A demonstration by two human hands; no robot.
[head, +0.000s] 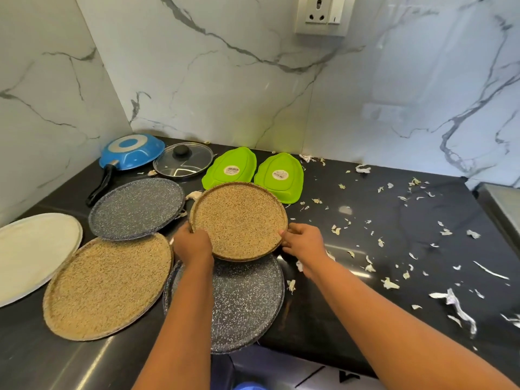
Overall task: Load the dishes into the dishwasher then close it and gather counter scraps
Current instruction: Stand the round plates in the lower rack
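A tan speckled plate (239,219) is held over the black counter (394,243), tilted slightly. My left hand (192,244) grips its left rim and my right hand (302,240) grips its right rim. Beneath it lies a grey speckled plate (247,305). A second tan plate (108,288) lies at the left, partly under another grey plate (136,208). A white plate (33,251) lies at the far left. Pale peel scraps (450,299) are scattered over the right half of the counter.
An upturned blue frying pan (130,152) and a glass lid (184,159) sit at the back left. Two upturned green dishes (278,177) lie behind the held plate. Marble walls close the back and left. A steel edge (501,204) shows at the right.
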